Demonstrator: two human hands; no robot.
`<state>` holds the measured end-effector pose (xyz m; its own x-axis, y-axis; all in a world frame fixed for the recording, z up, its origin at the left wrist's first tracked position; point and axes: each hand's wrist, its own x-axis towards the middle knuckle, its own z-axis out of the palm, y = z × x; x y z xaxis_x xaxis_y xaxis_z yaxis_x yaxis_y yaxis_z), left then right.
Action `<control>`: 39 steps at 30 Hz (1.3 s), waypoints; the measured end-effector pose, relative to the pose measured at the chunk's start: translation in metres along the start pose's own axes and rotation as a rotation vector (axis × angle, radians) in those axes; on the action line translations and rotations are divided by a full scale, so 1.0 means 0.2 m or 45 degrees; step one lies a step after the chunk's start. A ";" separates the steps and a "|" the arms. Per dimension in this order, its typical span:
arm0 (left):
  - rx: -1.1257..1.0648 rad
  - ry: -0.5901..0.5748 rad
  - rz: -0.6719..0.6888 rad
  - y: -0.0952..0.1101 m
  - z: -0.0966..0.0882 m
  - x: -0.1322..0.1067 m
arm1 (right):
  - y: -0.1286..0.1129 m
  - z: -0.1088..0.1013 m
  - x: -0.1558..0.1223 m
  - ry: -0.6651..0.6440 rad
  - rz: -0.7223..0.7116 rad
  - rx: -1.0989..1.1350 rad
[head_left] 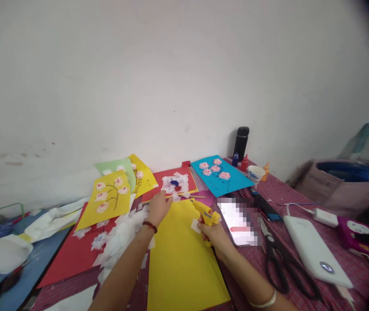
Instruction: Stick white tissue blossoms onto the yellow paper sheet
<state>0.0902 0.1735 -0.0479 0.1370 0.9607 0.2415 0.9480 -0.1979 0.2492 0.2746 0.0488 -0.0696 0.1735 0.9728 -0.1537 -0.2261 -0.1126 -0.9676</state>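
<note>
My right hand (208, 231) is wrapped round the handle of a yellow glue gun (205, 212), its nozzle pointing up and left over the top part of a plain yellow sheet (184, 259). At that sheet's top left corner, my left hand (160, 207) reaches forward with thumb and fingers apart, close to small white tissue pieces (176, 197). Its fingertips are small and partly hidden, and I see nothing held in it. Just beyond lies white tissue with dark blue and red dabs (175, 183) on a red sheet. Crumpled white tissue (122, 237) is heaped beside my left forearm.
Flower-decorated sheets lie around: yellow (106, 198) at left, blue (219, 175) at right. A phone (236, 222), black scissors (278, 259) and a white power bank (316, 250) are to the right. Paint bottles (244, 163), a bowl (256, 172) and a black flask (241, 142) stand behind.
</note>
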 end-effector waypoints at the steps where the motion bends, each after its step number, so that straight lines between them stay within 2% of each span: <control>1: -0.076 -0.012 -0.050 0.03 0.03 0.03 | 0.00 0.00 0.00 0.006 -0.003 -0.009; 6: -0.370 -0.033 -0.177 0.10 0.18 0.12 | 0.01 0.00 0.02 0.024 0.009 0.002; 8: -0.435 -0.051 -0.179 0.09 0.21 0.14 | 0.00 0.00 0.02 0.021 0.000 0.011; 10: -0.511 -0.062 -0.191 0.06 0.19 0.14 | -0.01 -0.01 0.02 0.027 -0.015 0.019; 12: -0.584 -0.057 -0.199 0.01 0.13 0.12 | -0.02 -0.01 0.01 0.033 -0.019 0.030; 14: -0.643 -0.044 -0.195 -0.08 0.02 0.09 | -0.03 -0.02 0.01 0.034 -0.011 0.039; 18: -0.608 0.013 -0.192 -0.36 -0.23 -0.05 | -0.02 -0.02 0.01 0.027 0.004 0.043; 19: -0.553 -0.032 -0.180 -0.43 -0.28 -0.09 | -0.01 -0.02 0.01 0.021 0.006 0.045; 21: -0.375 -0.215 -0.131 -0.56 -0.37 -0.17 | 0.00 -0.01 0.01 0.002 0.013 0.054; 22: -0.260 -0.297 -0.111 -0.60 -0.41 -0.21 | 0.00 -0.01 0.01 -0.004 0.017 0.056; 24: -0.076 -0.338 -0.046 -0.62 -0.44 -0.25 | 0.00 0.00 0.00 -0.009 0.024 0.048; 27: -0.017 -0.193 0.144 -0.50 -0.41 -0.23 | 0.00 0.01 0.00 -0.009 0.026 0.028; 29: -0.057 -0.135 0.287 -0.35 -0.35 -0.19 | -0.01 0.01 -0.01 -0.009 0.033 0.017; 31: -0.086 -0.174 0.406 -0.19 -0.25 -0.13 | -0.02 0.01 -0.01 -0.001 0.032 0.009; 35: -0.069 -0.185 0.412 0.04 -0.03 -0.01 | -0.01 0.00 0.02 0.035 0.016 0.021; 39: -0.005 -0.189 0.321 0.12 0.12 0.08 | 0.01 -0.01 0.05 0.042 0.012 0.038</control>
<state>0.1222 0.1886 -0.0597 0.4093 0.8989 0.1564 0.8775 -0.4348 0.2026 0.2769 0.0576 -0.0742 0.2023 0.9645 -0.1700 -0.2565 -0.1153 -0.9596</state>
